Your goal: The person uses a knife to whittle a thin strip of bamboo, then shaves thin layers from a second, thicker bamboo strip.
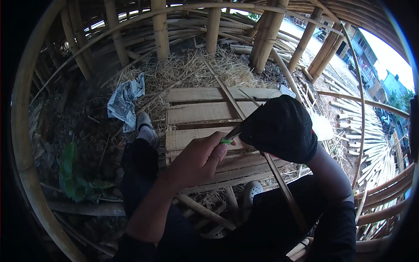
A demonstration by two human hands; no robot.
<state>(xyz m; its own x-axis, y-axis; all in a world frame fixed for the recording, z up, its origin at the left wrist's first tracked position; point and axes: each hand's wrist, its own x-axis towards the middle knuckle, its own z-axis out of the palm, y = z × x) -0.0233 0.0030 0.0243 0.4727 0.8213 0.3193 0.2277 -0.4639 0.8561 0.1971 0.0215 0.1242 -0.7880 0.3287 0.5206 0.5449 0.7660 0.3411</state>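
My left hand (201, 156) is closed around something with a green end (226, 141), and a dark blade-like part runs from it toward the other hand. A black cap or cloth (281, 129) covers my right hand and hides its fingers; the bare forearm shows below it. A long thin bamboo strip (224, 89) runs diagonally over the wooden slatted bench (187, 113), passes beneath the black covering and comes out toward my lap on the lower right.
Crumpled newspaper (125, 102) lies by my left shoe (147, 129). Bamboo shavings (187, 72) heap behind the bench. Upright bamboo posts (267, 37) stand beyond. Stacked bamboo poles (371, 153) lie at the right, a green plant (72, 174) at the left.
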